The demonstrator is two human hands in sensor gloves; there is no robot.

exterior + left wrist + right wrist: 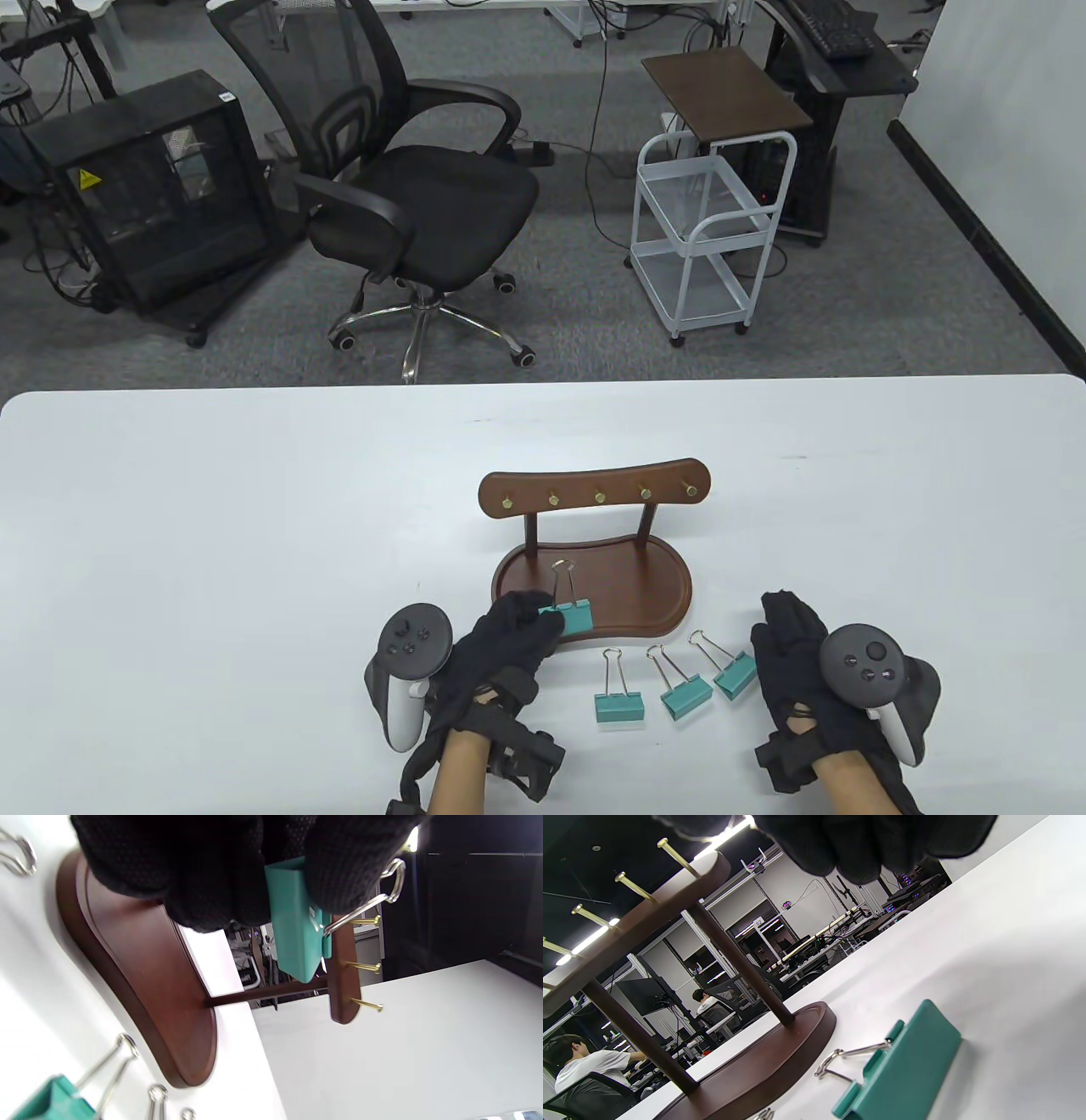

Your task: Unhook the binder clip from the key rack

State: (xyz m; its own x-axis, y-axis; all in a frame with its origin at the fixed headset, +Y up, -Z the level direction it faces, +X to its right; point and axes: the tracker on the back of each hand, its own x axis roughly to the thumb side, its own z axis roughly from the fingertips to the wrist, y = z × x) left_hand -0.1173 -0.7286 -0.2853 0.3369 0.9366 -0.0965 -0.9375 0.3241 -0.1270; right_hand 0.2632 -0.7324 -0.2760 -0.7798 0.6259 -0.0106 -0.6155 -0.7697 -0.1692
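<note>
While the left hand [509,632] grips a binder clip [567,617], right hand [789,658] flat, fingers extended

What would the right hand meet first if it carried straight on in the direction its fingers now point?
Probably nothing: the right hand points up the bare table, passing right of the key rack, though depth is unclear.

I see a white table [254,526] with rounded far corners. The wooden key rack [594,586] stands on it near the front edge, roughly centred. Three teal binder clips lie flat on the tabletop just in front of the rack's base: left clip [619,700], middle clip [679,686], right clip [730,666], wire handles pointing away from me.
</note>
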